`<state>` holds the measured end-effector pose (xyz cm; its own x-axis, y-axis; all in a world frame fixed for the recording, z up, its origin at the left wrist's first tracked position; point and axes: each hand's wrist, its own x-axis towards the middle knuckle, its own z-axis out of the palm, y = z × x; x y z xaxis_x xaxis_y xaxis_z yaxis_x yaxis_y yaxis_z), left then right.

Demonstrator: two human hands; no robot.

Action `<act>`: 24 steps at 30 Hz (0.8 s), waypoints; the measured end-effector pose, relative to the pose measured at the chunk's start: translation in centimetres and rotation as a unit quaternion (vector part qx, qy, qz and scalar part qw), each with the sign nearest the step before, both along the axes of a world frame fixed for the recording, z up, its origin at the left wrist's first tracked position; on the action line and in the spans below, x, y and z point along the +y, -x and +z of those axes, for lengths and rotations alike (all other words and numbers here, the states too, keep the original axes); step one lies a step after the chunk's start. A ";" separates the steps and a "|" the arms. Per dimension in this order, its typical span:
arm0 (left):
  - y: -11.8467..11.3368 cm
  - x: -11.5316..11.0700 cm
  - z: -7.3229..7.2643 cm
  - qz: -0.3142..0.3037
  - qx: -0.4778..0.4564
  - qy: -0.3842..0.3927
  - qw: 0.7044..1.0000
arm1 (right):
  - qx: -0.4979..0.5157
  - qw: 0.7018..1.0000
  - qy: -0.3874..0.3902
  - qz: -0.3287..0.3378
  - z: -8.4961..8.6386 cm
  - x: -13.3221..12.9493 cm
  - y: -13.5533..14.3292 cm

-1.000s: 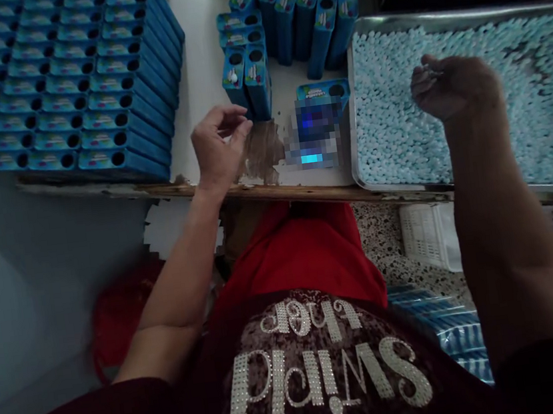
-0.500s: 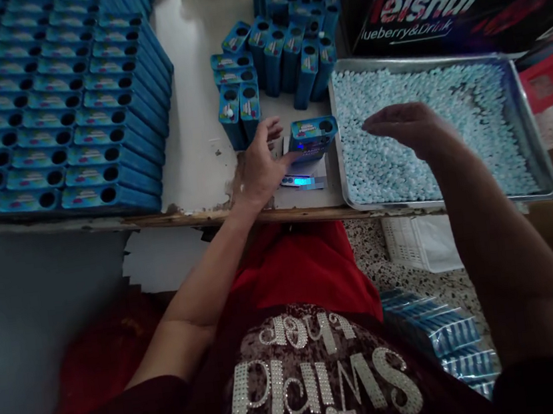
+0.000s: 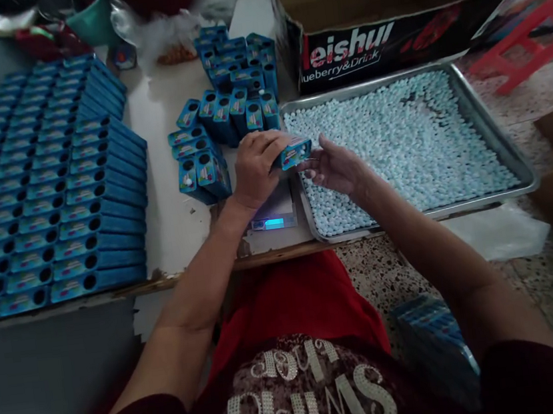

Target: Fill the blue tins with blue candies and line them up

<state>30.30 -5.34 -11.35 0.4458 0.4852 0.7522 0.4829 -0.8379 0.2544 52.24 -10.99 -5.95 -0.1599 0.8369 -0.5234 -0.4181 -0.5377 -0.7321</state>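
My left hand (image 3: 258, 169) is wrapped round a small blue box (image 3: 296, 155), held tilted with its holed end toward the tray. A few pale bits seem to show at that end. My right hand (image 3: 334, 165) is palm up beside the box's end, fingers apart, over the near-left part of a metal tray (image 3: 493, 143). Small pale-blue pellets (image 3: 375, 154) cover most of the tray. Below my left hand lies a small scale with a lit blue display (image 3: 273, 223). Two upright blue boxes (image 3: 206, 172) stand just left of that hand.
Rows of blue boxes (image 3: 68, 212) fill the table's left side. More blue boxes (image 3: 239, 107) stand behind my hands. A black open carton (image 3: 378, 47) sits behind the tray, with a red stool (image 3: 532, 34) at the far right. A wrapped bundle (image 3: 435, 328) lies below the table.
The blue box has been lifted off the scale and tilted right by my left hand. My right hand has come left from over the tray and turned palm up. The view has shifted.
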 end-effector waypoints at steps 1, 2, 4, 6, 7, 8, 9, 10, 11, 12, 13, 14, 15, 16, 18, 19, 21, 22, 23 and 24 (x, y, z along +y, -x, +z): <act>-0.1 0.2 -0.3 0.013 0.018 0.018 1.000 | 0.022 1.000 0.008 -0.004 -0.3 0.0 0.0; -0.2 0.2 -0.6 0.022 0.032 0.039 0.998 | 0.039 0.999 0.011 -0.008 -0.5 0.0 -0.1; -0.1 -0.1 -0.8 0.021 0.037 0.068 0.997 | 0.062 0.998 0.003 -0.009 -0.9 -0.1 -0.3; 0.0 -0.6 -0.6 0.005 0.017 0.077 0.997 | 0.061 0.998 -0.016 -0.012 -1.1 -0.3 -0.5; 0.0 -0.8 -0.5 0.001 0.004 0.080 0.997 | 0.049 0.998 -0.029 -0.015 -1.0 -0.5 -0.6; 0.0 -0.9 -0.3 -0.001 -0.007 0.084 0.996 | 0.032 0.998 -0.042 -0.017 -0.9 -0.6 -0.7; -0.1 -1.0 -0.3 0.002 -0.014 0.090 0.996 | 0.012 0.998 -0.053 -0.021 -0.7 -0.8 -0.8; -0.1 -1.0 -0.3 0.006 -0.017 0.099 0.995 | -0.005 0.998 -0.061 -0.023 -0.5 -0.9 -0.9; -0.1 -1.0 -0.4 0.012 -0.016 0.107 0.994 | -0.016 0.998 -0.063 -0.025 -0.3 -1.1 -0.9; -0.2 -0.9 -0.5 0.018 -0.014 0.114 0.993 | -0.020 0.998 -0.060 -0.028 -0.1 -1.2 -0.9; -0.2 -0.9 -0.6 0.025 -0.013 0.118 0.993 | -0.016 0.998 -0.057 -0.032 0.1 -1.3 -0.9; -0.2 -0.9 -0.8 0.032 -0.013 0.119 0.992 | -0.009 0.998 -0.054 -0.037 0.3 -1.4 -0.9; -0.2 -0.9 -0.9 0.038 -0.015 0.119 0.992 | -0.003 0.998 -0.052 -0.043 0.4 -1.5 -0.8; -0.3 -0.9 -1.0 0.042 -0.018 0.119 0.992 | -0.003 0.997 -0.052 -0.048 0.5 -1.6 -0.7; -0.3 -1.1 -1.1 0.038 -0.018 0.122 0.992 | -0.022 0.996 -0.063 -0.053 0.7 -1.7 -0.5; -0.3 -1.1 -1.1 0.032 -0.018 0.126 0.991 | -0.038 0.995 -0.073 -0.051 0.7 -1.7 -0.3; -0.4 -1.2 -1.3 0.023 -0.023 0.135 0.990 | -0.074 0.991 -0.102 -0.051 0.5 -1.7 0.0; -0.5 -1.2 -1.4 0.023 -0.029 0.135 0.990 | -0.091 0.988 -0.117 -0.054 0.2 -1.6 0.0; -0.6 -1.1 -1.5 0.025 -0.035 0.134 0.990 | -0.105 0.984 -0.128 -0.058 -0.1 -1.4 -0.1; -0.8 -1.1 -1.6 0.029 -0.039 0.132 0.990 | -0.116 0.982 -0.134 -0.062 -0.5 -1.3 -0.4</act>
<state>31.10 -6.47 -13.00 0.3561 0.6930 0.6269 0.4988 -0.7082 0.4996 52.59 -12.29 -6.42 0.0500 0.9553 -0.2913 -0.2734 -0.2674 -0.9240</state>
